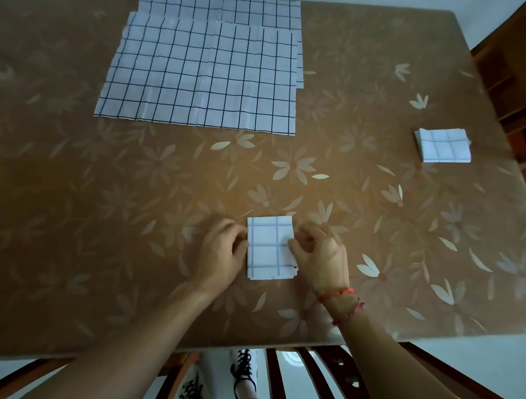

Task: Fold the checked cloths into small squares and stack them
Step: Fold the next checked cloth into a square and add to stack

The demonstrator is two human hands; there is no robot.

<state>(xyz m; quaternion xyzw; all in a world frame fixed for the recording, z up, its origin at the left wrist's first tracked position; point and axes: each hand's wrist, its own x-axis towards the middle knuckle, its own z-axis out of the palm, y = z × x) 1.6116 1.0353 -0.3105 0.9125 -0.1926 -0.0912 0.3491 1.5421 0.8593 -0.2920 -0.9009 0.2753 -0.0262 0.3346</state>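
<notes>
Pinching the small folded white checked cloth (269,246) at both sides, the left hand (220,252) and right hand (317,256) risk letting its loose layered right edges spring open if either grip slackens.

white black-checked cloths (202,73), brown floral table (379,207)

folded cloth (269,248) near edge, between hands | flat cloths (202,73) far left | stack (443,146) right
</notes>
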